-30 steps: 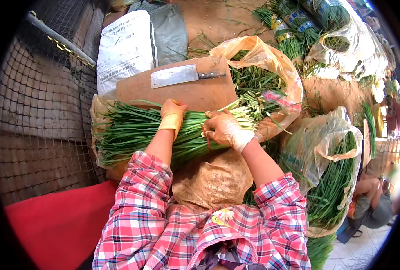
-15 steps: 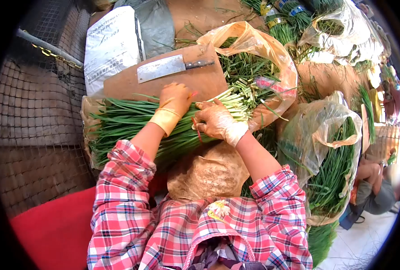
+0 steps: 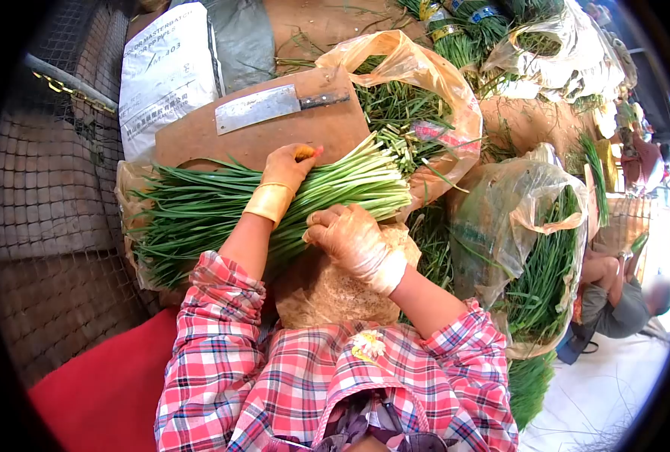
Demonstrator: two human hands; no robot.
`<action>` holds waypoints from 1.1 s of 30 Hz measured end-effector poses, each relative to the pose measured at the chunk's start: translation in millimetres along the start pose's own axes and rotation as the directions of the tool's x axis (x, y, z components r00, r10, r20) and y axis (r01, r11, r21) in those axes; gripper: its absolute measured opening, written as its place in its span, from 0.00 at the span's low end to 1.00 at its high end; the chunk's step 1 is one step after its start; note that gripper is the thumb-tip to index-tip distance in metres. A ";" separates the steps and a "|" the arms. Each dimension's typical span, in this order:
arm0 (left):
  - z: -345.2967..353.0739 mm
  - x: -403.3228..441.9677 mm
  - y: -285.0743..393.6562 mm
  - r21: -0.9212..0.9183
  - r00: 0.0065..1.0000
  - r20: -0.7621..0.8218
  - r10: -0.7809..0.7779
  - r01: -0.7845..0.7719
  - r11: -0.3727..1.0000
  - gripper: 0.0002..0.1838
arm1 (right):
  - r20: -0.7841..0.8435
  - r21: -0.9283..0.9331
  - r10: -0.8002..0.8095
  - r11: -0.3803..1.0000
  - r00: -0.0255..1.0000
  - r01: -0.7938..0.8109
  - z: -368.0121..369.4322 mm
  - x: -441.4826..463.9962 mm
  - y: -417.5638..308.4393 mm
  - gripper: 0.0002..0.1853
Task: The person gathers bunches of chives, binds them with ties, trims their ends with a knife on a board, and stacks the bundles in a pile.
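A thick bundle of garlic chives [image 3: 350, 181] lies across in front of me, leaves to the left and pale stems to the right. My left hand [image 3: 286, 169], in a thin yellowish glove, is closed at the bundle's far side, pinching a small red strip [image 3: 317, 153]. On the near side my right hand [image 3: 350, 235], in a pale glove, has its fingers curled beside the stems; whatever they grip is hidden. Beyond the bundle, a cleaver [image 3: 263, 108] with a dark handle rests on a brown board [image 3: 188, 143].
An open plastic bag [image 3: 463, 98] with trimmings stands behind the stems. Another bag [image 3: 482, 218] of greens is at my right. A white printed sack [image 3: 165, 75] lies at far left, near wire mesh [image 3: 48, 196]. A person [image 3: 625, 301] sits at far right.
My right hand has drawn back from the stems towards me. The red band seen beside it earlier no longer shows there. The pale stems are more exposed; the view has shifted slightly.
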State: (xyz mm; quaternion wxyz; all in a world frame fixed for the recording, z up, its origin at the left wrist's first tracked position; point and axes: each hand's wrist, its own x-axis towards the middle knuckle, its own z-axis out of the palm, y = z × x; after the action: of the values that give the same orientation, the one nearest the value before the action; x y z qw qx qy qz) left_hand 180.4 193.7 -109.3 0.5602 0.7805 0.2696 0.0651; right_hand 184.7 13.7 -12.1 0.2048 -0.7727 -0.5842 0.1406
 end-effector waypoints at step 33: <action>-15.0 18.3 -18.2 -0.008 0.957 0.255 -0.139 0.145 0.989 0.09 | 0.629 0.544 0.627 0.066 0.459 -0.836 -1.2 98.0 54.4 0.05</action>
State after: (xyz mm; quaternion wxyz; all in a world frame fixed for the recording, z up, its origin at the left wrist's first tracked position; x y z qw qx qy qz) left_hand 183.5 219.4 -124.1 0.6035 0.7536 0.2501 -0.0722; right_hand 258.5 94.9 -35.0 0.3634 -0.7439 0.0116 0.5608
